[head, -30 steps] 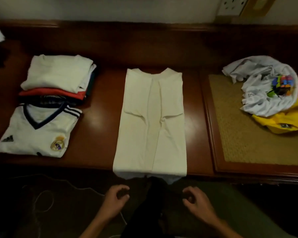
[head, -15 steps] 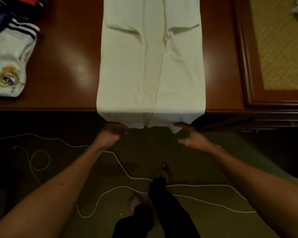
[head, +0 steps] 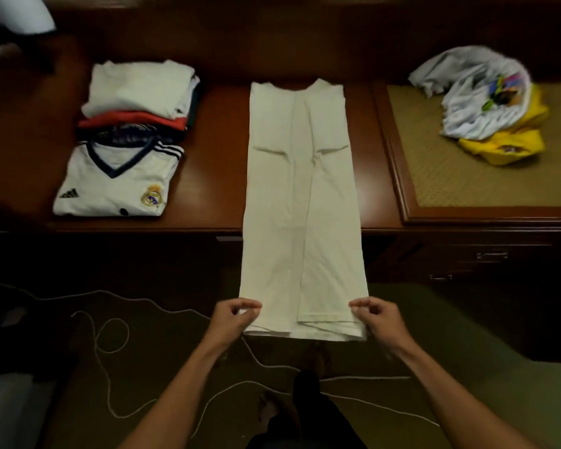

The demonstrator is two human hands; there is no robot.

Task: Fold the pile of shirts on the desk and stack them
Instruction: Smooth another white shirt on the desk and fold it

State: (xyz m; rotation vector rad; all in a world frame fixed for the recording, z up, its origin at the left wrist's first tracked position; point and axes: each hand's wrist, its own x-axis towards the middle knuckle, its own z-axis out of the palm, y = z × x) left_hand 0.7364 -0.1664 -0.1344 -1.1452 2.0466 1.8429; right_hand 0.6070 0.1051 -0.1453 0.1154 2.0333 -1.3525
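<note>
A cream shirt (head: 300,196), its sides folded inward into a long strip, lies collar-away on the wooden desk (head: 214,176) and extends past the front edge toward me. My left hand (head: 234,320) pinches its bottom left corner. My right hand (head: 378,319) pinches the bottom right corner, and the hem is held up level off the desk. A stack of folded shirts (head: 136,98) stands at the back left, with a folded white football jersey (head: 117,183) in front of it. An unfolded pile, a white shirt (head: 476,92) over a yellow one (head: 506,144), lies at the right.
The pile rests on a woven mat (head: 460,176) inset in the raised right part of the desk. Drawers with handles (head: 489,255) sit under that part. White cords (head: 117,332) trail over the floor by my feet.
Both hands went from hanging free below the desk edge to gripping the shirt's hanging hem, then lifted it out toward me. The camera tipped down and came back up.
</note>
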